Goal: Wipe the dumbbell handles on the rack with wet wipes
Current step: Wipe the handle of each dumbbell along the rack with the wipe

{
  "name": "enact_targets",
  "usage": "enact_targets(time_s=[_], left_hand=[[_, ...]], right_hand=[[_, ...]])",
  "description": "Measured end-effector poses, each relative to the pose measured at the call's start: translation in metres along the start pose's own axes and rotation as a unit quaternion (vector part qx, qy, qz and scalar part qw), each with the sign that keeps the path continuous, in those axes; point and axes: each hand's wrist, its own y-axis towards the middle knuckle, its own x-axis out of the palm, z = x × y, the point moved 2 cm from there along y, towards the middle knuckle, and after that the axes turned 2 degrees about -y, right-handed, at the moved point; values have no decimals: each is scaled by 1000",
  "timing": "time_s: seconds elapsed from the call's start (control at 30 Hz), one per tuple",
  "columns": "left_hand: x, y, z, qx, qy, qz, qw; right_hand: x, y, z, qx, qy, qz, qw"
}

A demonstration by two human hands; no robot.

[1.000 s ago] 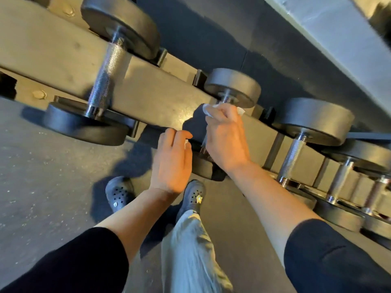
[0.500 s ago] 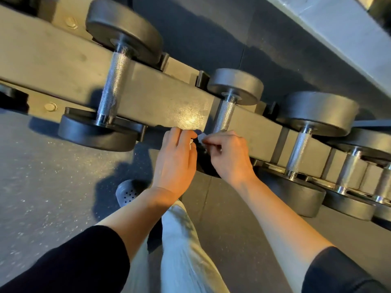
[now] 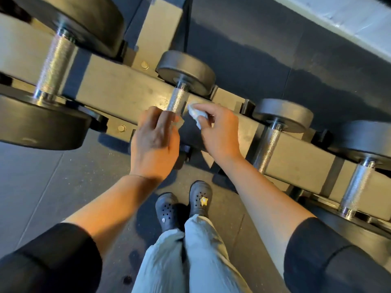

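Note:
A row of black dumbbells with knurled steel handles lies across a tan rack (image 3: 118,89). The small middle dumbbell's handle (image 3: 178,98) shows between my hands. My right hand (image 3: 220,132) pinches a crumpled white wet wipe (image 3: 195,115) just right of that handle, apart from it. My left hand (image 3: 154,142) hovers over the handle's near end, fingers bent, with a pale scrap at its fingertips that I cannot make out. The near weight of this dumbbell is hidden under my hands. A big dumbbell's handle (image 3: 56,66) lies at the left, two more handles (image 3: 268,144) (image 3: 357,185) at the right.
My two dark clogs (image 3: 184,206) stand on the grey rubber floor (image 3: 53,187) close to the rack's front. A black upright of the rack (image 3: 160,24) rises behind the middle dumbbell. A pale wall base (image 3: 338,15) runs along the top right.
My right hand has come off the middle handle and drawn the wipe to the right of it. My hands have parted slightly, and my view has shifted closer over the rack.

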Motion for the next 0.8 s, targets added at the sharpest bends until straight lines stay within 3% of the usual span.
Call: enact_targets(time_s=[0.3,0.47,0.63,0.8], left_hand=[[0,0,-12,-65,-11,15,998],[-2,-1,-10,-106,-127,29,986],[4,0,-13,-118,7,29,993],[5,1,-15,-110,36,35,993]], right_hand=[[19,21,1,7,27,40,999],[33,16,-3,59,110,41,991],[41,-9,-3,79,134,36,987],[48,-30,1,108,187,-20,976]])
